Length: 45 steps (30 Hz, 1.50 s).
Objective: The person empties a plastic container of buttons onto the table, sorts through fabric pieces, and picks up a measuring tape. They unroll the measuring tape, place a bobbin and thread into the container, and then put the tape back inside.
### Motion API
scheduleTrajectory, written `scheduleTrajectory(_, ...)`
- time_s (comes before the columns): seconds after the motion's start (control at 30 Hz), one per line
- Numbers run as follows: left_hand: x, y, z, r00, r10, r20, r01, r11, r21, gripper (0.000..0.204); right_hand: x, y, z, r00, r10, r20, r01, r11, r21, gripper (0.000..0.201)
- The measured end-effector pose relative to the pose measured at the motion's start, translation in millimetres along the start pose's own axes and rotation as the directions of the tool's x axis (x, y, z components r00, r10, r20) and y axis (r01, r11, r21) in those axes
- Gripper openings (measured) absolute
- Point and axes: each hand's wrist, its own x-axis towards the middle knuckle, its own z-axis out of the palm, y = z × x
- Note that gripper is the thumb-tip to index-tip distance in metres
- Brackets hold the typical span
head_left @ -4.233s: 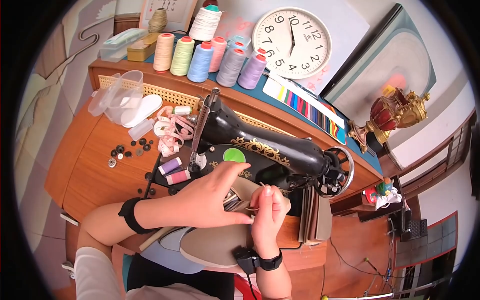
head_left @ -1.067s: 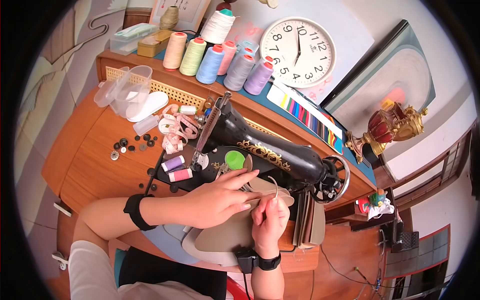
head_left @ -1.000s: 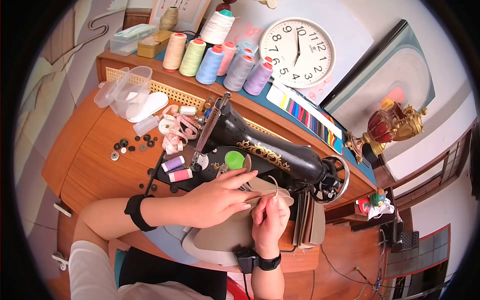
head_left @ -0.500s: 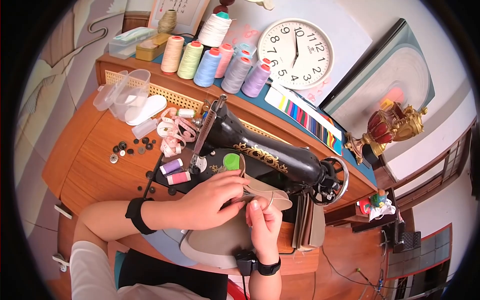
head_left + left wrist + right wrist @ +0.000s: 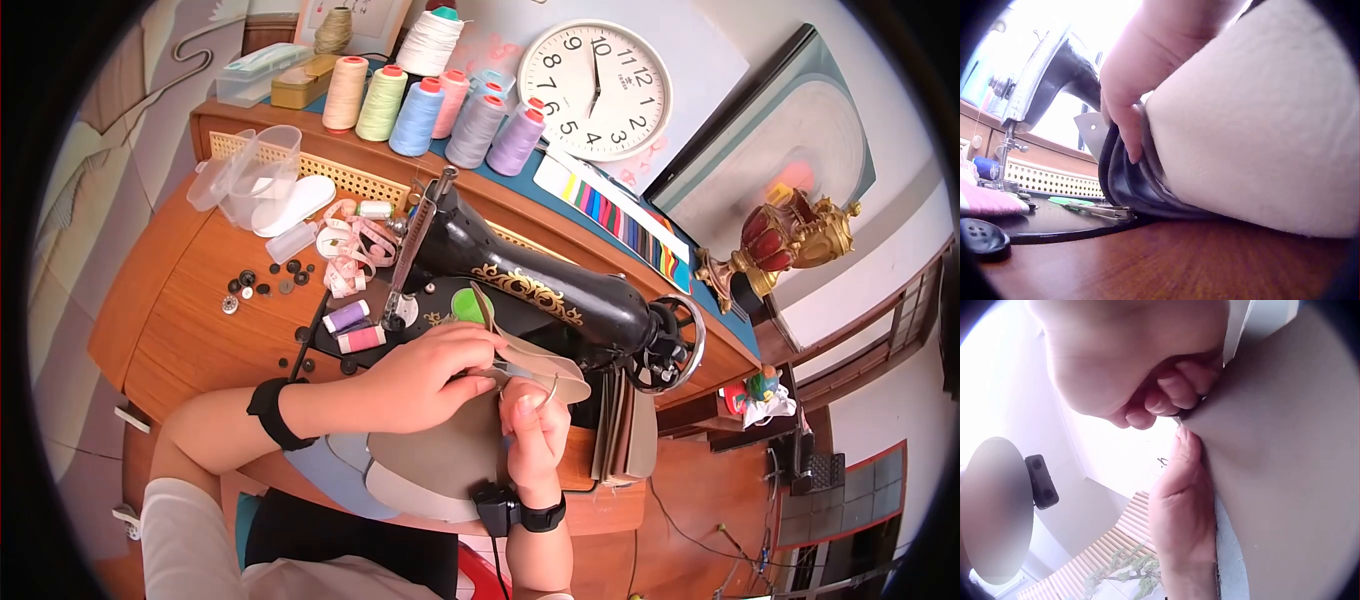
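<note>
My left hand [image 5: 420,375] pinches an edge of grey-beige sheet material [image 5: 435,458] with thumb and fingers. Beside it, my right hand [image 5: 535,430] is curled round a thin pale curved piece [image 5: 549,392]. A rounded beige flap [image 5: 562,372] rises behind the fingers. In the left wrist view, the left hand [image 5: 1160,59] grips folded dark layers [image 5: 1125,181] next to a broad pale sheet [image 5: 1260,119]. The right wrist view has the right hand's curled fingers [image 5: 1172,387] at the sheet's edge [image 5: 1266,462], close to the left thumb. What lies between the fingertips is mostly hidden.
A black sewing machine [image 5: 540,280] stands just beyond the hands. Thread spools [image 5: 415,118], a tape measure [image 5: 345,255], buttons [image 5: 247,278] and a clear plastic box [image 5: 262,170] lie to the left and behind. Hanging brown sheets [image 5: 625,425] are at the right.
Earlier the left thumb and fingers were spread wide; they have since closed on the material. The right hand has come down from its raised grip and turned, and the flap behind the hands has shifted.
</note>
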Motion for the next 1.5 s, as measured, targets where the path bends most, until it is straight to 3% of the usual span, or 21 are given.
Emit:
scheduleTrajectory(0.03,1.2,-1.5,-0.8,1.0,0.02,0.005,-0.02,1.0,-0.01,0.014,-0.7,-0.5,0.2,1.0,0.0,-0.001,0.0,1.0,-0.001,0.041)
scheduleTrajectory(0.1,1.1,-0.7,-0.3,0.999,0.039,-0.022,-0.04,0.998,-0.056,0.017,-2.4,-1.8,0.9,0.993,0.075,-0.09,-0.053,0.973,0.223,0.046)
scheduleTrajectory(0.17,0.1,3.9,-4.3,0.999,0.018,0.029,-0.014,0.993,-0.117,0.016,-0.4,-5.0,1.2,0.988,0.085,-0.128,-0.046,0.958,0.283,0.048)
scheduleTrajectory(0.23,1.6,0.6,-4.2,0.998,0.028,0.051,-0.018,0.985,-0.174,0.016,0.9,-8.9,-4.9,0.961,0.214,-0.173,-0.104,0.865,0.49,0.048)
scheduleTrajectory(0.3,2.3,2.1,-4.8,0.996,0.04,0.079,-0.02,0.972,-0.235,0.017,2.6,-11.0,-10.1,0.946,0.25,-0.205,-0.103,0.833,0.544,0.049)
scheduleTrajectory(0.37,2.4,10.1,-8.3,0.989,-0.088,0.123,0.112,0.972,-0.207,0.017,1.8,-7.8,-20.1,0.953,0.255,-0.166,-0.09,0.758,0.646,0.049)
scheduleTrajectory(0.43,1.4,7.3,-8.8,0.993,-0.055,0.104,0.072,0.984,-0.162,0.025,1.1,-6.3,-26.6,0.954,0.265,-0.14,-0.114,0.753,0.648,0.05)
scheduleTrajectory(0.5,0.6,8.4,-11.3,0.996,-0.023,0.082,0.028,0.998,-0.052,0.035,1.8,-1.4,-30.6,0.996,0.079,-0.035,-0.034,0.728,0.685,0.051)
scheduleTrajectory(0.53,0.2,9.0,-12.2,0.995,-0.037,0.091,0.041,0.998,-0.045,0.042,1.0,-1.0,-33.1,0.997,0.077,-0.011,-0.051,0.753,0.656,0.052)
scheduleTrajectory(0.67,-3.8,11.5,-9.6,0.993,0.041,0.114,-0.05,0.996,0.072,0.038,5.6,-2.3,-29.4,0.999,0.046,0.017,-0.047,0.786,0.616,0.049)
scheduleTrajectory(0.77,-6.1,10.2,-4.9,0.995,0.017,0.097,-0.027,0.993,0.111,0.032,5.4,-5.7,-28.7,0.997,0.061,0.039,-0.072,0.815,0.575,0.049)
scheduleTrajectory(0.83,-6.5,7.4,-3.3,0.995,0.089,0.047,-0.096,0.98,0.172,0.025,4.3,-8.3,-28.3,0.983,0.167,0.072,-0.182,0.903,0.389,0.049)
scheduleTrajectory(1.03,-5.1,1.5,-4.3,0.996,0.059,0.071,-0.08,0.935,0.346,0.018,6.1,-6.6,-24.6,0.958,0.27,0.1,-0.286,0.853,0.436,0.048)
scheduleTrajectory(1.13,-4.6,2.7,-2.9,0.997,0.081,0.003,-0.075,0.899,0.431,0.019,7.0,-5.6,-21.6,0.943,0.331,0.036,-0.309,0.83,0.464,0.047)
scheduleTrajectory(1.2,-2.9,6.3,-1.7,0.97,0.227,-0.087,-0.154,0.851,0.503,0.023,7.1,-3.2,-18.6,0.971,0.238,-0.007,-0.207,0.859,0.467,0.047)
scheduleTrajectory(1.33,-5.4,18.5,-7.1,0.962,0.271,0.023,-0.253,0.86,0.443,0.028,9.8,-3.5,-19.2,0.993,0.116,0.009,-0.105,0.863,0.494,0.045)
scheduleTrajectory(1.5,-6.9,5.5,-1.7,0.971,0.229,0.071,-0.236,0.861,0.451,0.028,7.7,-2.3,-16.0,0.988,0.156,-0.01,-0.127,0.84,0.528,0.046)
